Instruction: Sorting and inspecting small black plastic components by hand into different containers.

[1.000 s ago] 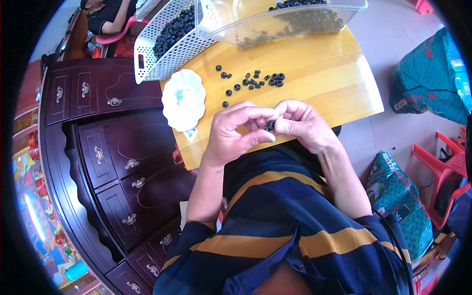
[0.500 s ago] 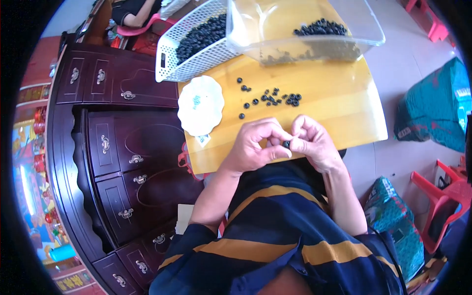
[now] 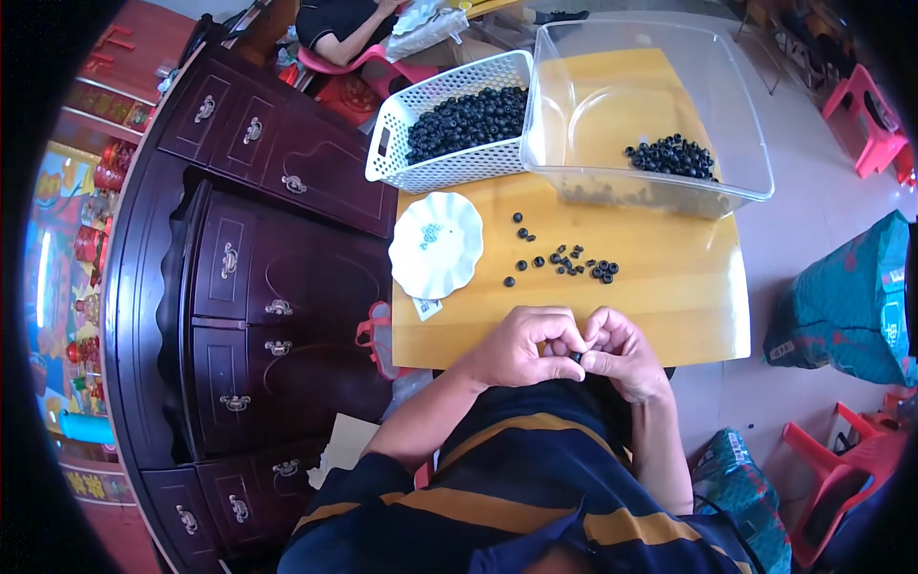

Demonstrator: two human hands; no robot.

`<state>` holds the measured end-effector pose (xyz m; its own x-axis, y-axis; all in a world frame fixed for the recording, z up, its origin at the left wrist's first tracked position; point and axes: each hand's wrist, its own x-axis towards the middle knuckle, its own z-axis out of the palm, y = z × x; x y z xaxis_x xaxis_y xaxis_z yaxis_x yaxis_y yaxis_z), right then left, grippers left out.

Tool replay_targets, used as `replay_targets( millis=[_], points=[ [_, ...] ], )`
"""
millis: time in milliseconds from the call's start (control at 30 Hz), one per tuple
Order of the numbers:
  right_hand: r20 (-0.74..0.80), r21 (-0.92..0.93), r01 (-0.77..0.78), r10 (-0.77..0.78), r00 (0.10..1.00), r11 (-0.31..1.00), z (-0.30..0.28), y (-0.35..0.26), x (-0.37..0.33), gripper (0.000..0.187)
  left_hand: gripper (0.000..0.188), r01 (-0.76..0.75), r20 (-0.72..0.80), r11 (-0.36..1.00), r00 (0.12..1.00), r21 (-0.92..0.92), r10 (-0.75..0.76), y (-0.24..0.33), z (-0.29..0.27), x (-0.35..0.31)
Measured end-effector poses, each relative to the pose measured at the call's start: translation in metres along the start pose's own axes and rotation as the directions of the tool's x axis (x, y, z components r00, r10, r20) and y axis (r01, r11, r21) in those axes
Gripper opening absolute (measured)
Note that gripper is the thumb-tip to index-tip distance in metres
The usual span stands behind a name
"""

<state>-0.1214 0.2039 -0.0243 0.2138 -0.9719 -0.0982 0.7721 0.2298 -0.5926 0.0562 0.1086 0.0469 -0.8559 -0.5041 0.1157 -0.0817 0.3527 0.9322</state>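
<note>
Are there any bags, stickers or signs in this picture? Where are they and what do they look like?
Small tag: on the table under the white plate's near edge, pale square with dark marks.
Label: on the white basket's end wall, small dark rectangle.
Teal sack: on the floor right of the table, bulging, with printing.
Second teal sack: floor, lower right.

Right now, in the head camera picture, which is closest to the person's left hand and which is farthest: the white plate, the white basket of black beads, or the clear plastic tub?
From the left hand:
1. White plate, just ahead on the table's left side.
2. White basket of black beads, beyond the plate at the far left.
3. Clear plastic tub, far edge toward the right.
</note>
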Motion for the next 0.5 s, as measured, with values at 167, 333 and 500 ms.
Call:
replay_targets(
  millis=[167,333,500],
  points=[
    [0.033,-0.01,-0.007,0.007,0.999,1.0,0.004,-0.005,0.001,0.029,0.023,0.036,0.024,0.998,0.999,0.044,-0.037,0.008,-0.002,-0.002],
    [0.06,0.039,-0.037,0.034,0.998,0.999,0.005,-0.006,0.002,0.023,0.021,0.074,0.008,0.994,0.997,0.075,-0.075,0.009,-0.008,-0.001],
    [-0.078,-0.008,-0.031,0.03,0.996,0.999,0.01,-0.01,-0.001,0.021,0.013,0.35,-0.403,0.932,0.869,0.088,-0.288,-0.002,-0.064,0.007]
  ],
)
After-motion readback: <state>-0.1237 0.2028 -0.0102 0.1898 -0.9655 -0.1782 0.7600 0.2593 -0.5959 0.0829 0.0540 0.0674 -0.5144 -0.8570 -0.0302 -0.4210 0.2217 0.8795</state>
